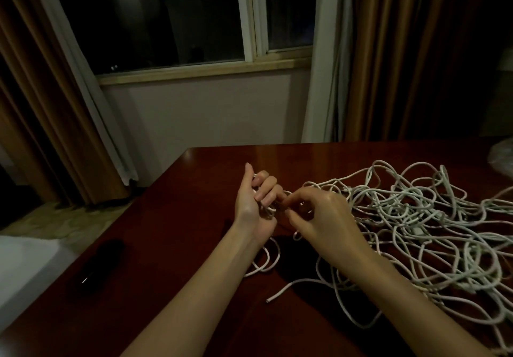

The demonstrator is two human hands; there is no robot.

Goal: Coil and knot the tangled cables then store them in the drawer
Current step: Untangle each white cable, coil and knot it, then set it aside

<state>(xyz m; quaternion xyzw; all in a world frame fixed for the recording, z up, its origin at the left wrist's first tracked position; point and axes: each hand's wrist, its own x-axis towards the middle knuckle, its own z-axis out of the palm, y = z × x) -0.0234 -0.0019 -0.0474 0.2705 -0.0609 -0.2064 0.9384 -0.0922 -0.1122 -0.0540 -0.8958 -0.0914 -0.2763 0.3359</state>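
Note:
A big tangle of white cable (pixel 416 217) sprawls over the right half of the dark wooden table (pixel 180 217). My left hand (pixel 255 201) is raised above the table, palm turned right, fingers curled round a few turns of the white cable. My right hand (pixel 319 215) is close beside it, thumb and fingers pinching a strand of the same cable between the two hands. Loose loops (pixel 266 262) hang under my left wrist, and a free cable end (pixel 273 298) lies on the table below. No drawer is in view.
A dark flat object (pixel 100 262) lies near the table's left edge. Something pale and crinkled (pixel 502 156) sits at the far right. Behind the table are a wall, a window and brown curtains. A white surface (pixel 25 267) is left of the table.

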